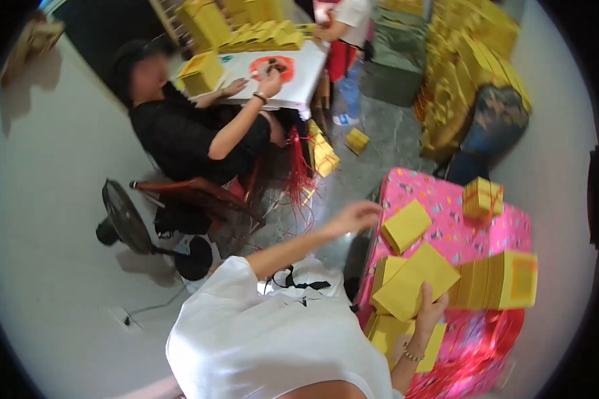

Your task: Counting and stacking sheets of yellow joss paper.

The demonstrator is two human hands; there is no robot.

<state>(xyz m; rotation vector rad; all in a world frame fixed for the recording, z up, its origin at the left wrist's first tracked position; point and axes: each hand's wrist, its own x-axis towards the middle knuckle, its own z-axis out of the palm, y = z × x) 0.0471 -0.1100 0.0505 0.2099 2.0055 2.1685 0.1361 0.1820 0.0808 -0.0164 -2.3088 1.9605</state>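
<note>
My right hand (pixel 431 311), with a beaded bracelet at the wrist, grips a yellow paper sheaf (pixel 416 279) by its lower right edge. The sheaf is tilted above other yellow paper stacks (pixel 385 269) on the pink patterned tabletop (pixel 439 193). My left hand (pixel 359 217) is in the air at the table's left edge, slightly blurred, fingers apart and nothing visible in them. Just right of it lies a small flat yellow paper stack (pixel 406 226). A long row of yellow paper bundles (pixel 479 282) extends to the right of my right hand.
A tied yellow bundle (pixel 483 197) sits at the table's far right; red ties (pixel 476 352) lie near me. Left are a fan (pixel 126 213) and wooden chair (pixel 199 193). A seated person (pixel 180 130) works at a white table (pixel 299 83); another person (pixel 349 40) stands beyond.
</note>
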